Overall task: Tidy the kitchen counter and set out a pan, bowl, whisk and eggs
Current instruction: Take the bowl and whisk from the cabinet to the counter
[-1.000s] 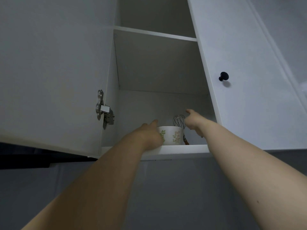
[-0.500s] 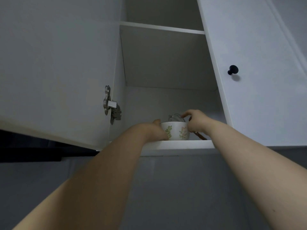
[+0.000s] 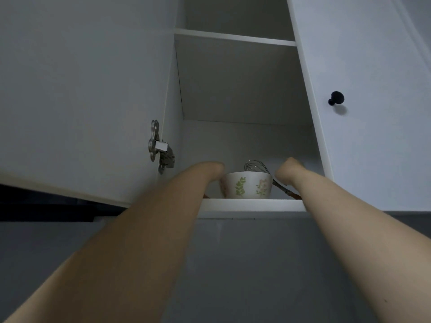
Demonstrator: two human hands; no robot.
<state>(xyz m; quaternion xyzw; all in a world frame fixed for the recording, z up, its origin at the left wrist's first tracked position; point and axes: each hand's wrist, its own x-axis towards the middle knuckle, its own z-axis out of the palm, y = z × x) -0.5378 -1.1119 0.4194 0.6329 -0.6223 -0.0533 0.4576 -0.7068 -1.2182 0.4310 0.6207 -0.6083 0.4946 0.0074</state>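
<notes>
A white bowl (image 3: 248, 186) with green leaf and pink flower prints stands on the bottom shelf (image 3: 251, 204) of an open wall cabinet. A wire whisk (image 3: 255, 165) lies behind it, and its handle slants down to the right past the bowl. My left hand (image 3: 213, 171) reaches in from the left, with fingers curled down against the bowl's left wall. My right hand (image 3: 289, 167) is to the right of the bowl, apart from it and above the whisk handle. Its fingers point into the cabinet and are hidden.
The open left door (image 3: 81, 101) with a metal hinge (image 3: 159, 148) hangs over my left arm. On the right is a shut door with a black knob (image 3: 336, 98). An upper shelf (image 3: 235, 39) spans the cabinet, and grey wall lies below.
My right hand has left the bowl's rim and moved right, which uncovers the whisk's wires. My left hand stays at the bowl's left side. The camera has tilted slightly.
</notes>
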